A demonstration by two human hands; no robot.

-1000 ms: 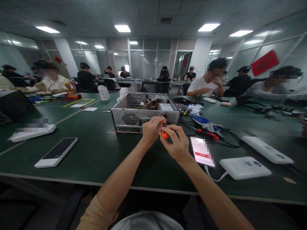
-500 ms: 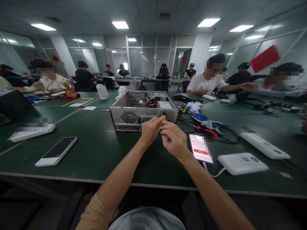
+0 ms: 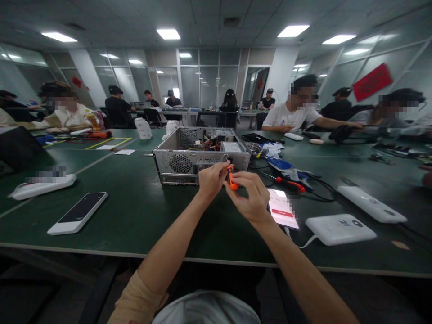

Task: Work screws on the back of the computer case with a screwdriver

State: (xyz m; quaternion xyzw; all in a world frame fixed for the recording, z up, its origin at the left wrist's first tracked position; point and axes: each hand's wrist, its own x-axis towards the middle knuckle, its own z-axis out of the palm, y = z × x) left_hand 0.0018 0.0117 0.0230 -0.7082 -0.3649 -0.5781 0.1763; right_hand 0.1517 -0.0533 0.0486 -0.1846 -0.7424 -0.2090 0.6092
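Note:
The thumb and fingers of my right hand (image 3: 249, 195) are closed around the orange handle of a screwdriver (image 3: 232, 182). My left hand (image 3: 212, 180) pinches at the screwdriver's front end, beside the shaft. That shaft points away from me at the back panel of an open metal computer case (image 3: 180, 164), by the power supply (image 3: 231, 148). My fingers and the small scale hide whether the tip touches a screw. Loose wires show inside the case, which lies on the green table (image 3: 141, 216).
Right of the case lie a red-and-black screwdriver (image 3: 290, 183), blue-and-white gloves (image 3: 281, 167) and a metal bowl (image 3: 254, 149). Closer to me are a lit phone (image 3: 281, 209) and a white power bank (image 3: 340, 228). A white handheld device (image 3: 79, 213) lies left. Co-workers sit across the table.
My right-hand fingers have shifted and opened out slightly on the screwdriver, so more of its orange handle shows. My left hand stays at its front end. The case has not moved.

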